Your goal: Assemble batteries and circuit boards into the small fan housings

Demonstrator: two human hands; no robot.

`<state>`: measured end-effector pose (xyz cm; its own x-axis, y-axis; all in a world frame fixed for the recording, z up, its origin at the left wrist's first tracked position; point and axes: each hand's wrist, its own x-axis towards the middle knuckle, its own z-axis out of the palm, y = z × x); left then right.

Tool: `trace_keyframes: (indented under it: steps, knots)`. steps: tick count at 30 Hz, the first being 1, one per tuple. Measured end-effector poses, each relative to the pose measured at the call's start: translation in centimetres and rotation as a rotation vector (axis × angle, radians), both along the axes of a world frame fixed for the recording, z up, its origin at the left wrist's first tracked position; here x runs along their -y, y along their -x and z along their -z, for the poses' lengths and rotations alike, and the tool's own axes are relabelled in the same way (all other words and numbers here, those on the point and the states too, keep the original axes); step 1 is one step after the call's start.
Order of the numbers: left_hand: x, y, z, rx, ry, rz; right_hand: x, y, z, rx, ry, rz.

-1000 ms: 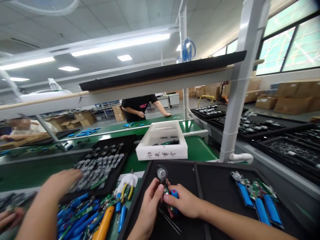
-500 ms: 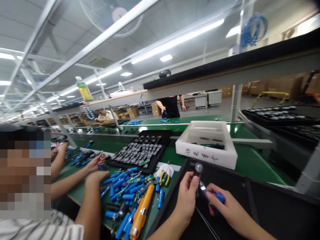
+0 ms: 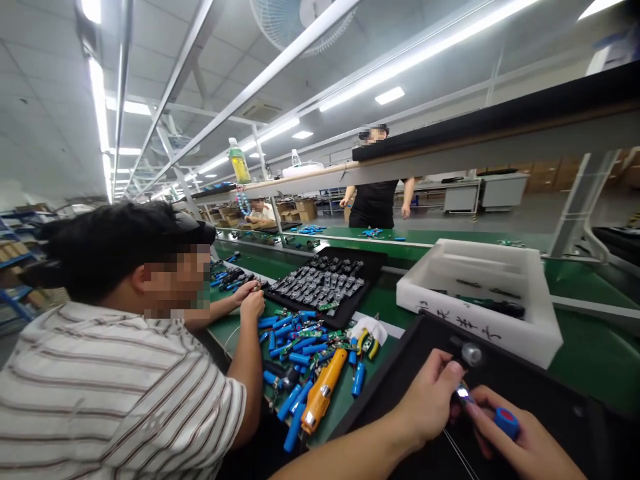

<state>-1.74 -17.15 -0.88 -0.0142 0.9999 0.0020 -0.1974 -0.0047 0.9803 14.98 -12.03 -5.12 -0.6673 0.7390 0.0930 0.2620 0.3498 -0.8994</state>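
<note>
My left hand [image 3: 433, 393] is closed on a small dark device with a round silvery head [image 3: 471, 354], its fingers pinched around the body. Close beside it, my right hand [image 3: 520, 433] is closed around a blue cylindrical piece with a red end [image 3: 507, 423]; its other end is hidden in the fingers. A small shiny part [image 3: 464, 393] shows between the two hands, and I cannot tell which piece it belongs to. Both hands are above a black tray [image 3: 390, 400]. Thin pale wires hang below them.
Left of the tray lie an orange electric screwdriver [image 3: 325, 392], yellow-handled pliers [image 3: 369, 341] and a heap of blue cylinders with circuit boards [image 3: 300, 337]. A white foam box [image 3: 475, 333] stands behind the tray. Rows of grey parts fill another black tray [image 3: 320, 283]. A co-worker [image 3: 150, 373] sits close at left.
The camera view has turned left, so the scene sits further right and more of the co-worker shows. My hands keep hold of the same pieces, in nearly the same pose.
</note>
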Motion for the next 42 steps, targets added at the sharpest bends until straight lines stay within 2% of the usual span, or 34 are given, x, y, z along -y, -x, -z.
trace_keyframes:
  steps: [8,17,27,42]
  knots:
    - [0.5,0.0,0.0,-0.077,-0.019,0.031,0.9,0.3,-0.9,0.017,-0.045,-0.025]
    - [0.6,0.0,-0.8,0.026,-0.046,-0.049,0.7,0.2,-1.0,0.005,-0.011,-0.082]
    - [0.9,0.1,-1.1,0.052,-0.083,-0.049,1.9,0.6,-3.5,-0.006,-0.024,-0.043]
    - [0.9,0.1,-0.9,0.03,-0.051,-0.045,2.0,0.5,-3.8,-0.002,-0.029,-0.045]
